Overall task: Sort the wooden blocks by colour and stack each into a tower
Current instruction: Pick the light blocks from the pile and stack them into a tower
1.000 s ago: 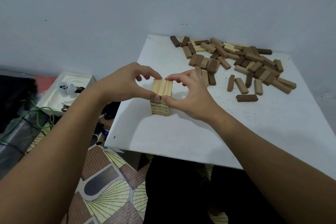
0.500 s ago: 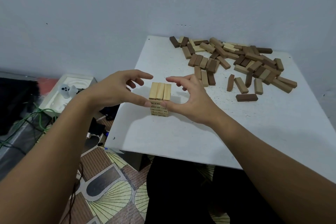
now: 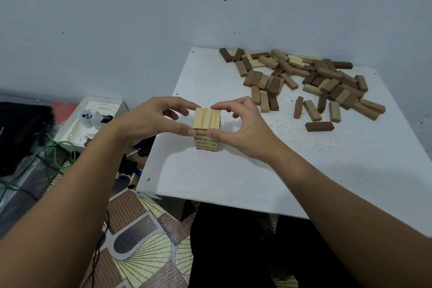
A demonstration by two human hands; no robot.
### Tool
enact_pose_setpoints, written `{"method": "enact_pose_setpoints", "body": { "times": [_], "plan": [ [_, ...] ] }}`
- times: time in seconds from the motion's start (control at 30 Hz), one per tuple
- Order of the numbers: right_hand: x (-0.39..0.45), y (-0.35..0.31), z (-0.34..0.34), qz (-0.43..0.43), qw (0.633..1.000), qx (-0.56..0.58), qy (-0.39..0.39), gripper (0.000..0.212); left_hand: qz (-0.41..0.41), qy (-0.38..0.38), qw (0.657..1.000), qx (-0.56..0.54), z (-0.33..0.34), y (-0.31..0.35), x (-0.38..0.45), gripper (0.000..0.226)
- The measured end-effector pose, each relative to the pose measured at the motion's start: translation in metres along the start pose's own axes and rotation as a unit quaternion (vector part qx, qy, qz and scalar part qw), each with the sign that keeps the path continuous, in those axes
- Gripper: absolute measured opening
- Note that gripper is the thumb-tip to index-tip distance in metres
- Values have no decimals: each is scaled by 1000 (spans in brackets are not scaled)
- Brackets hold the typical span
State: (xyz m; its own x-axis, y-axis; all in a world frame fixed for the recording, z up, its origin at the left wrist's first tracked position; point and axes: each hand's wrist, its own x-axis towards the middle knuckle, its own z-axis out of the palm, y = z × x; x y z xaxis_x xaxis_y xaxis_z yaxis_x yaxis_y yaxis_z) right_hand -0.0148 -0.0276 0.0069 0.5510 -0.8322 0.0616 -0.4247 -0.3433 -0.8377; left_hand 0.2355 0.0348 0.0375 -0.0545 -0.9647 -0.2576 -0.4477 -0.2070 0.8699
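Light-wood tower (image 3: pixel 207 130) stands upright near the left front part of the white table (image 3: pixel 304 166), framed by both hands. Left hand (image 3: pixel 149 121): thumb tip on the near left edge of the top layer, index finger at its far left corner. Right hand (image 3: pixel 243 128): thumb on the near right edge, index on the far right corner. Both pinch the top layer lightly, other fingers curled clear. Top layer is three pale blocks side by side, long axes running away from the camera; tower axis vertical. Mixed pile of loose blocks (image 3: pixel 304 82) lies well apart at the far right. Versus half a second ago: fingers were spread off the tower, now closed onto it.
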Motion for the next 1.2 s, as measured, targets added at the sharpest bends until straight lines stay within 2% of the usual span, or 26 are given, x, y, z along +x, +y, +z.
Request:
{"method": "enact_pose_setpoints", "body": {
  "times": [0.53,0.73,0.83,0.93,1.03,1.2],
  "plan": [
    [2,0,5,4,1000,7,-9,53,-3,-17,1000,-8,0,0,2,57],
    [0,0,2,8,1000,14,-20,63,-12,-24,1000,1,-3,1,2,69],
    [-4,1,1,17,998,57,-15,65,-12,-27,999,-17,-4,2,0,70],
    [-11,0,6,36,988,153,15,69,-3,61,990,-127,7,3,4,61],
    [-19,-5,23,64,960,266,50,74,-1,157,952,-263,33,6,8,80],
    [-25,-12,56,93,921,374,55,89,-12,193,918,-346,75,13,7,101]
  ]
}}
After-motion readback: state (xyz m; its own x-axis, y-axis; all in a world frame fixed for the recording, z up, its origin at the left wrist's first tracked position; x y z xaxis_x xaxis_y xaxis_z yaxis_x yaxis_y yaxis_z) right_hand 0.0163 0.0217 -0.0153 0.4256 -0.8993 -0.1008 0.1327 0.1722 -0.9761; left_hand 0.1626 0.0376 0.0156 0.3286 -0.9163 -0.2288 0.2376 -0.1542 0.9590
